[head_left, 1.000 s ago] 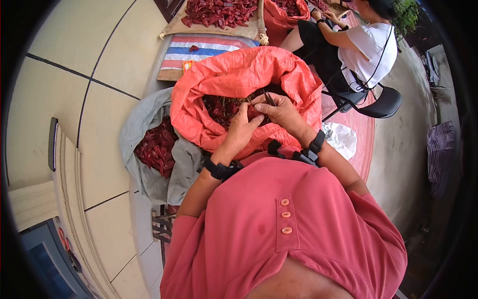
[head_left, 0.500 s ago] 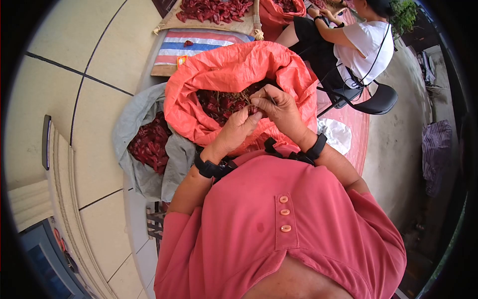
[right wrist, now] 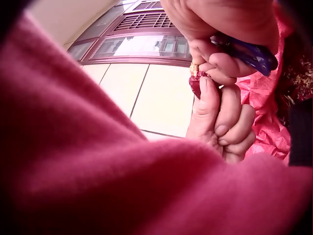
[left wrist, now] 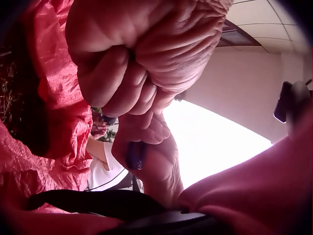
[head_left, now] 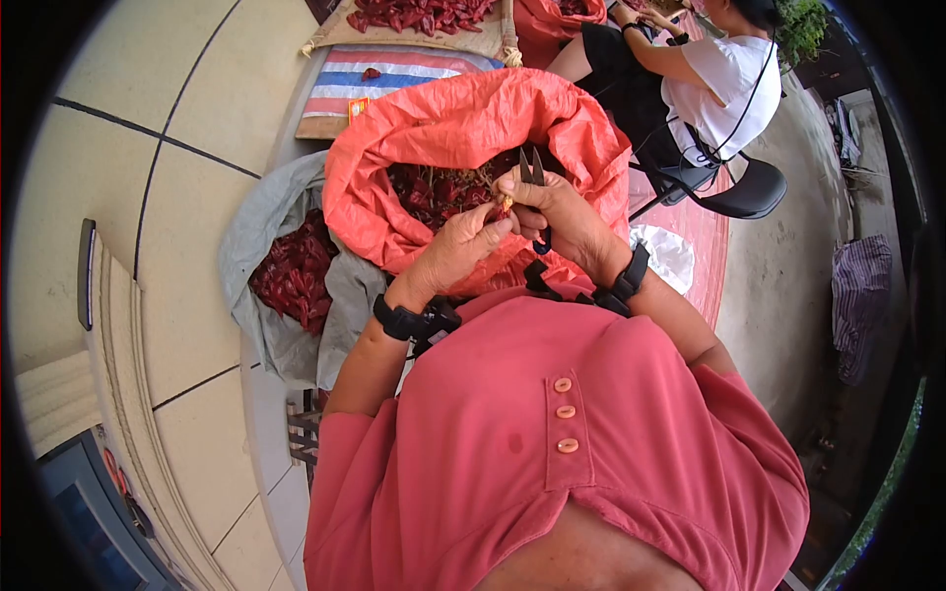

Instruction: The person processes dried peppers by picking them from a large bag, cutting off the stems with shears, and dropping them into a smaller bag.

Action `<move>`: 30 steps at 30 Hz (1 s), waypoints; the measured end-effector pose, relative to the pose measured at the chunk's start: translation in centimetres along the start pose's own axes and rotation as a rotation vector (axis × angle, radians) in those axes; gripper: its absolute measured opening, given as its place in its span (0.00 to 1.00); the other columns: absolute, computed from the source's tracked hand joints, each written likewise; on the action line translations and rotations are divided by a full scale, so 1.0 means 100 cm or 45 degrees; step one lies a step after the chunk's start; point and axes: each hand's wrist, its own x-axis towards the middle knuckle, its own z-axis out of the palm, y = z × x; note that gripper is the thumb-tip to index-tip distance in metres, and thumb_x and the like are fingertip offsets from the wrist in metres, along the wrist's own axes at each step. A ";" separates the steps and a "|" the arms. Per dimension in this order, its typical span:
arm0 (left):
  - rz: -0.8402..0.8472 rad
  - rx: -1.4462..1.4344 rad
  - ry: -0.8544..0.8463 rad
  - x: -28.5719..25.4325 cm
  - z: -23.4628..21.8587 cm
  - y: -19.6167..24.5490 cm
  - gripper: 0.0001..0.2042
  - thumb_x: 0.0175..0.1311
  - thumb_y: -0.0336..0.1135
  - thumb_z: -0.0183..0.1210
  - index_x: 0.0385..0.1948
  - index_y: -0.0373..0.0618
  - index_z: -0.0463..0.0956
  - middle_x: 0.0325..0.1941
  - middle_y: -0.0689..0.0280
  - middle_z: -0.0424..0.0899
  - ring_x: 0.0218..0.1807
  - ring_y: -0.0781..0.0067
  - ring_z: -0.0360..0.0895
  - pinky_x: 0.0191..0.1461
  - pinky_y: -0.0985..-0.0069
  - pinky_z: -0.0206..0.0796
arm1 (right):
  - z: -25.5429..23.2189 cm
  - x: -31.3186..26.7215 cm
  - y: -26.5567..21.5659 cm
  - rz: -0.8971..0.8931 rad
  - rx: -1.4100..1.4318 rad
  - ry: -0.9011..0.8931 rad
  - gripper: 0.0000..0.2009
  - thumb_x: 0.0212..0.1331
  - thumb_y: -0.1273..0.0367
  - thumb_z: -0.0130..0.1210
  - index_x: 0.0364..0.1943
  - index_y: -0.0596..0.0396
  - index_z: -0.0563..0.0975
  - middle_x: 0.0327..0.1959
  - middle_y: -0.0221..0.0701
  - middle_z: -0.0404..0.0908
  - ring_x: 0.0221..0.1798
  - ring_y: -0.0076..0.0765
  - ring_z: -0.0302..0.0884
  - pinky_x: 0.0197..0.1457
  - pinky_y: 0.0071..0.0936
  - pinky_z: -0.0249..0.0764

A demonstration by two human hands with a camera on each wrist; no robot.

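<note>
In the head view the left hand (head_left: pixel 457 252) pinches a small dark-red pod (right wrist: pixel 195 86) between thumb and fingers; the right wrist view shows its pale end upward. The right hand (head_left: pixel 575 223) holds scissors (head_left: pixel 532 169), blades pointing away from the body and slightly apart, and its thumb and finger meet at the pod's pale end. Its palm and curled fingers partly cover the blue handle (right wrist: pixel 250 55). Both hands are over the near side of an open red sack (head_left: pixel 434 123) of dark-red pods (head_left: pixel 434 195). The left wrist view hides the pod behind the left hand (left wrist: pixel 146 54).
A grey sack (head_left: pixel 248 212) of red pods (head_left: pixel 294 276) stands left of the red one. Beyond lie a striped bag (head_left: pixel 394 74) and a tray of pods (head_left: pixel 419 14). At the upper right a person in white (head_left: pixel 724 89) sits on a black chair (head_left: pixel 749 194).
The scissor blades, mostly hidden half a second ago, now show above the right hand. The pod's pale end has come into view between the fingertips. Both hands remain close together.
</note>
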 end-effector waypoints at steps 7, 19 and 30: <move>-0.123 -0.132 0.007 -0.006 -0.006 0.003 0.14 0.72 0.39 0.47 0.46 0.36 0.72 0.30 0.62 0.78 0.34 0.72 0.74 0.43 0.74 0.68 | 0.013 -0.002 0.000 -0.484 -0.343 0.191 0.04 0.63 0.71 0.57 0.34 0.57 0.77 0.23 0.24 0.76 0.20 0.14 0.62 0.23 0.17 0.62; 0.071 0.602 0.779 -0.044 -0.026 -0.025 0.15 0.69 0.39 0.50 0.51 0.41 0.69 0.45 0.53 0.80 0.47 0.53 0.79 0.49 0.67 0.69 | -0.087 -0.011 -0.007 -0.636 -0.145 0.942 0.08 0.63 0.68 0.56 0.41 0.56 0.77 0.28 0.28 0.80 0.28 0.19 0.76 0.26 0.17 0.69; -0.735 1.864 1.339 -0.155 -0.123 -0.120 0.24 0.59 0.33 0.58 0.59 0.44 0.64 0.55 0.53 0.73 0.56 0.54 0.70 0.60 0.64 0.61 | -0.232 -0.085 0.088 -0.257 -0.435 1.487 0.12 0.62 0.71 0.54 0.48 0.60 0.75 0.39 0.31 0.82 0.43 0.27 0.82 0.31 0.20 0.69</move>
